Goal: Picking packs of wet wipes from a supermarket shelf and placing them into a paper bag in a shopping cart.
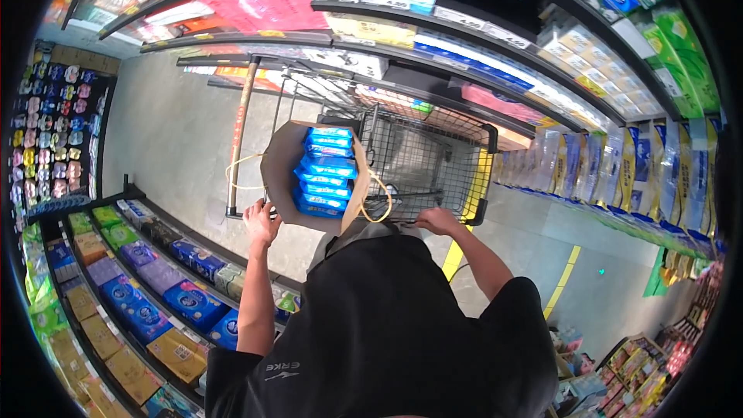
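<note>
In front of me stands a wire shopping cart (429, 157) with black corner pieces. At its left end, an open brown paper bag (284, 180) with rope handles holds several blue plastic packets (325, 171). My left hand (261, 222) has its fingers curled at the cart's near side rail, just left of the bag's lower edge. My right hand (436, 221) closes on the cart's near rim, right of the bag. The cart's push handle (241, 133) lies left of the bag, with neither hand on it.
Shelves (429, 20) of packaged goods run beyond the cart. Another shelf of tissue packs (197, 302) is at lower left. A rack of slippers (55, 128) stands far left, and hanging clear packs (627, 168) line the right. Yellow tape (563, 281) marks the floor.
</note>
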A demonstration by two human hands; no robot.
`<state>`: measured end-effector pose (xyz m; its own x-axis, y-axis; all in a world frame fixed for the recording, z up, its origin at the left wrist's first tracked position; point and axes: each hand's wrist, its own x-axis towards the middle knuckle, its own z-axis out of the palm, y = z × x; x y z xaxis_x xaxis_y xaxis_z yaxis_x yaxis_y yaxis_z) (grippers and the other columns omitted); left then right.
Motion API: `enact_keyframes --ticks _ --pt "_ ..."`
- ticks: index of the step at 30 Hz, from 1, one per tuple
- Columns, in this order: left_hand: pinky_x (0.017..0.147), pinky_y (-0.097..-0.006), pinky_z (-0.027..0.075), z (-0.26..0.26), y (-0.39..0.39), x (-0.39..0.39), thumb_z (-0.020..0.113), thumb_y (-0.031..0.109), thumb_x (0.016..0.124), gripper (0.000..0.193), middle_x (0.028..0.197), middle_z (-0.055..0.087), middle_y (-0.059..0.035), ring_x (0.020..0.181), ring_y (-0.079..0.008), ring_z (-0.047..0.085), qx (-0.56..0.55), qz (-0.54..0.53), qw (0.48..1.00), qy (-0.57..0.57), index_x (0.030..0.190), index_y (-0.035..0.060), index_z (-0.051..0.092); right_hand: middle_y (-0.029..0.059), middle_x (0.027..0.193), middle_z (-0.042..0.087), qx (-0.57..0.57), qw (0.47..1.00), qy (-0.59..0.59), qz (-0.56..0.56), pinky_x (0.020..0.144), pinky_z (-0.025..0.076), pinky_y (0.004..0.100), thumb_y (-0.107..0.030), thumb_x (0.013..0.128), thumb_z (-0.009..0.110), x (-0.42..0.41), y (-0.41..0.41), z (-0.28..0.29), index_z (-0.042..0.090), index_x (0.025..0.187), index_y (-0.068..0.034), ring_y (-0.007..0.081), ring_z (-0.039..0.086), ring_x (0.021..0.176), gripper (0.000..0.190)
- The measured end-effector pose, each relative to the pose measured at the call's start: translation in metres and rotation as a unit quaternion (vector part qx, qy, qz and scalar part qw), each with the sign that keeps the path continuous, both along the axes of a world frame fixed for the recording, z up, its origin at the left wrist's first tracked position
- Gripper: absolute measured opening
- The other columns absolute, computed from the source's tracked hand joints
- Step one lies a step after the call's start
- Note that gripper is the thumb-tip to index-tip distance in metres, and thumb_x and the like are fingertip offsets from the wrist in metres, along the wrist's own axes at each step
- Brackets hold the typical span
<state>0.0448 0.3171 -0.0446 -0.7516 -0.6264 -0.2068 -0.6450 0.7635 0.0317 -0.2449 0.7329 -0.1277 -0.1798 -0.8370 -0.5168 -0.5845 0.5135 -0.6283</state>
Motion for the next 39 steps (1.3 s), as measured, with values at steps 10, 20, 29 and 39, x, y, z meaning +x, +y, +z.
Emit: enact_keyframes --ticks 10,20,29,39 --pt "0.103 -0.0456 0.036 0.018 -0.012 0.004 0.067 0.022 0.083 0.033 0.127 0.058 -0.0162 0.119 -0.0315 0.053 0.108 0.119 0.963 0.217 0.114 0.01 0.065 0.0116 0.1 0.069 -0.012 0.99 -0.013 -0.137 0.081 0.051 0.0435 -0.036 0.084 0.066 0.023 -0.013 -0.013 0.072 0.102 -0.015 0.0328 0.065 0.094 0.028" --pt "0.075 -0.0348 0.05 0.119 0.002 -0.052 0.068 0.002 0.084 0.01 0.09 0.065 -0.0133 0.083 -0.0267 0.063 0.087 0.05 0.833 0.543 0.092 0.0003 0.064 0.0055 0.08 0.065 -0.311 0.846 0.164 -0.4 0.07 0.047 0.0269 -0.017 0.091 0.064 -0.047 -0.169 0.203 0.069 0.102 -0.002 0.0101 0.057 0.072 0.019" --pt "0.065 -0.0338 0.046 0.148 0.028 -0.061 0.074 -0.004 0.072 0.027 0.089 0.058 -0.0105 0.078 -0.0249 0.056 0.034 -0.125 0.788 0.602 0.095 0.0041 0.063 0.0144 0.114 0.064 -0.034 0.976 0.191 0.095 0.087 0.052 0.0441 -0.028 0.087 0.061 0.035 -0.31 0.149 0.061 0.119 -0.009 0.0334 0.062 0.104 0.038" --pt "0.11 -0.0525 0.026 0.122 0.029 -0.072 0.071 0.019 0.08 0.024 0.1 0.064 -0.0055 0.099 -0.0218 0.061 0.231 -0.225 0.86 0.395 0.101 0.0076 0.066 0.0158 0.095 0.067 0.039 0.957 0.264 0.111 0.07 0.055 0.0446 -0.017 0.083 0.057 0.047 -0.311 0.076 0.061 0.108 -0.007 0.0332 0.068 0.087 0.027"
